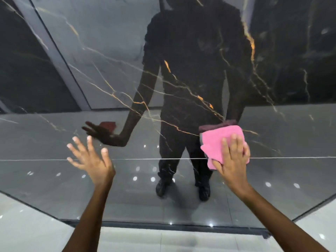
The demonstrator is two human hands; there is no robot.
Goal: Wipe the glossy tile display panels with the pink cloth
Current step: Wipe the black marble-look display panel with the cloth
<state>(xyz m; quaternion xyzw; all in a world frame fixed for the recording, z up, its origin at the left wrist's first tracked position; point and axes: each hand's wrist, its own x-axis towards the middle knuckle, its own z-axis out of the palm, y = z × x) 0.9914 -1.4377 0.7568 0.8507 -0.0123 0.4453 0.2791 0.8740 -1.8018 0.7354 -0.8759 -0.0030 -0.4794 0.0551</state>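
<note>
A glossy black tile panel (112, 73) with gold and white veins stands upright in front of me and mirrors my body. A folded pink cloth (214, 142) lies flat against it at the right. My right hand (231, 157) presses the cloth onto the panel with straight fingers, covering the cloth's lower right part. My left hand (91, 159) is held up at the left with fingers spread and holds nothing. Whether it touches the glossy surface, I cannot tell.
A thin horizontal seam (154, 159) crosses the panel at hand height. A grey frame strip (54, 57) separates this panel from another dark panel (21, 70) at the left. Light glossy floor tiles (181, 239) lie below the panel's bottom edge.
</note>
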